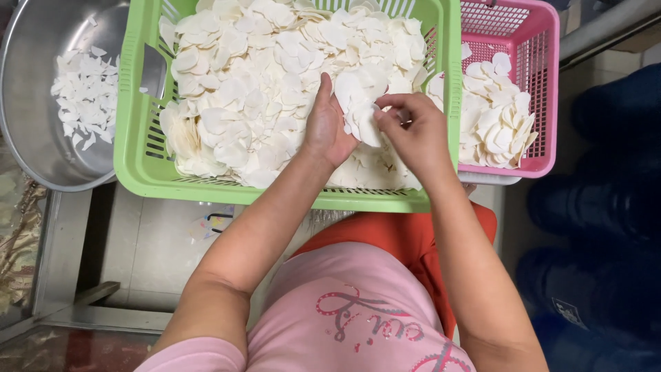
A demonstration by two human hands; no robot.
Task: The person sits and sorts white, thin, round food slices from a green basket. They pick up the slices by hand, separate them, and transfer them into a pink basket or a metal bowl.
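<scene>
My left hand cradles a stack of white slices; my right hand pinches its edge, above the green basket.

Over a green basket heaped with white slices, the left hand and right hand pinch a small stack of slices together. A pink basket and a steel bowl flank it, each holding slices.

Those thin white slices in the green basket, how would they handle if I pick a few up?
The white slices look thin and curled, so probably light and brittle. The left hand holds several fanned, so they likely slide apart easily.
</scene>
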